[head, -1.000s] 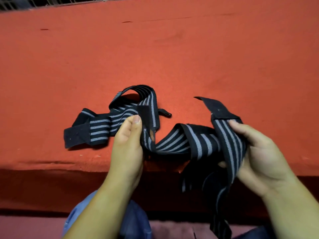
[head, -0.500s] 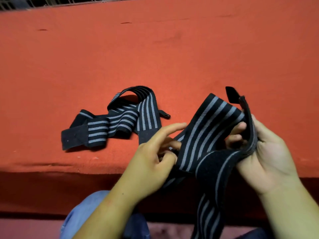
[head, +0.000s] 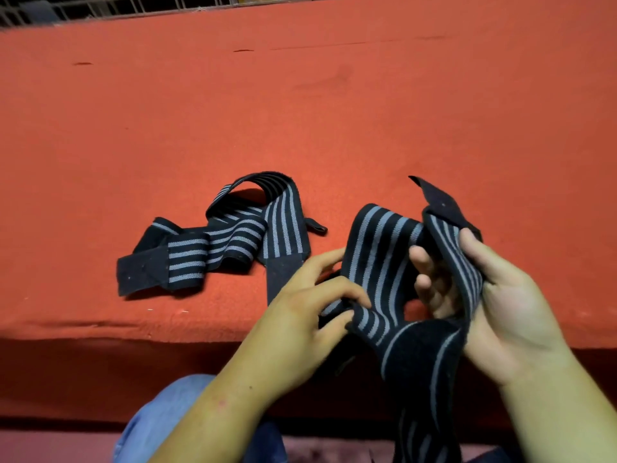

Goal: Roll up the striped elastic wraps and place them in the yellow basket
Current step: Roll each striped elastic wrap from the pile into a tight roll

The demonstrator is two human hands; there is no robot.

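Two black elastic wraps with grey stripes are in view. One wrap (head: 220, 242) lies loosely tangled on the red cloth, left of my hands. The second wrap (head: 384, 259) is lifted above the cloth's front edge. My left hand (head: 300, 325) pinches its lower fold between thumb and fingers. My right hand (head: 494, 295) grips its upper part, thumb on top near the plain black end tab (head: 440, 203). The wrap's long tail (head: 420, 396) hangs down past the edge between my forearms. No yellow basket is in view.
The red cloth surface (head: 300, 111) stretches far back to a metal wire grid (head: 133, 8) along the top edge. Its front edge (head: 133, 332) drops off just before my blue-clad knee (head: 173, 412).
My left hand let go of the wrap lying on the cloth and moved right to pinch the lifted wrap. My right hand raised and turned its end, so the black tab now points up.
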